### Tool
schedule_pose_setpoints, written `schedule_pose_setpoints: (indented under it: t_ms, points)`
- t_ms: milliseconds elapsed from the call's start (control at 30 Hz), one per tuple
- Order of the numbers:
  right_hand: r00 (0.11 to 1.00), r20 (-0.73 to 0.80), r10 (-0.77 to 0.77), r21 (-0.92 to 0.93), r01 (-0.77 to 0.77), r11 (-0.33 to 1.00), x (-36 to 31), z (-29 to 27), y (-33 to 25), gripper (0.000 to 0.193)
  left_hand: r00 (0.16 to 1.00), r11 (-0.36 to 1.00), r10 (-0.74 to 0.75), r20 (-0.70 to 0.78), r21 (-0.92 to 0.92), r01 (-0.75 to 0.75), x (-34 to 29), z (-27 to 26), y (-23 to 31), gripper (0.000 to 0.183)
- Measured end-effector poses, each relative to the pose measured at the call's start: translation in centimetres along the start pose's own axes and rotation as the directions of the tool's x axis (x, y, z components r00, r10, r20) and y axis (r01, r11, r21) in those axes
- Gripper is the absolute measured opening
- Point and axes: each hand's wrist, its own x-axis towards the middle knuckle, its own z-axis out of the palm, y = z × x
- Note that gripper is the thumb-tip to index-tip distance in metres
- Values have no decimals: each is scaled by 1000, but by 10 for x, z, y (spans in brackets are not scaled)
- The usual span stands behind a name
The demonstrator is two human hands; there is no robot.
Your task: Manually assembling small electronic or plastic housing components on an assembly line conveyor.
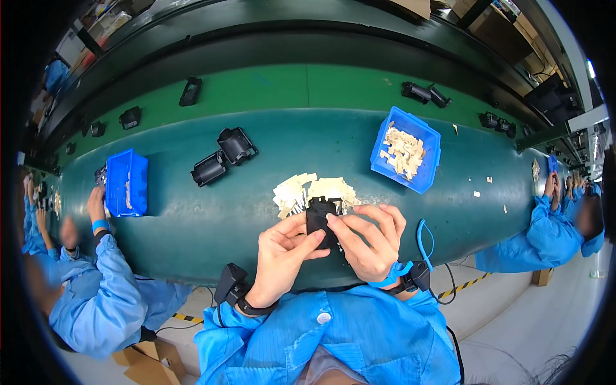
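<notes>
Close to my body, over the near part of the green work surface, I hold a black plastic housing. My left hand grips its left and lower side between thumb and fingers. On its right side, my right hand presses thumb and fingertips against its upper face; whether a small piece lies under those fingertips cannot be seen. Just beyond the housing lies a loose pile of cream-coloured paper-like pieces, partly hidden by the part and my hands.
A blue bin of cream pieces stands ahead to the right, another blue bin at left. Two black housings lie ahead left. More housings rest on the bright green belt. Co-workers in blue sit at left and right.
</notes>
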Motion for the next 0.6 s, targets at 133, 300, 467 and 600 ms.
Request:
schedule_pose_setpoints:
  t_ms: [133, 300, 467, 600]
  points:
    - [995, 24, -100, 78, 98, 992, -9, -1, 9, 31, 1000, 998, 3, -20, -60, -4, 3, -6, -1, 33]
    - [995, 34, -98, 87, 95, 992, -12, 0, 15, 27, 997, 996, 67, -34, -55, -68, 2, -4, 2, 32]
    - [997, -2, 75, 197, -73, 978, 1, -10, 4, 30, 992, 992, 115, -52, 63, -111, 2, -3, -5, 37]
    - [986, 162, 46, 208, -80, 975, 14, -11, 4, 30, 985, 970, 165, -41, 186, -155, 0, -1, -6, 37]
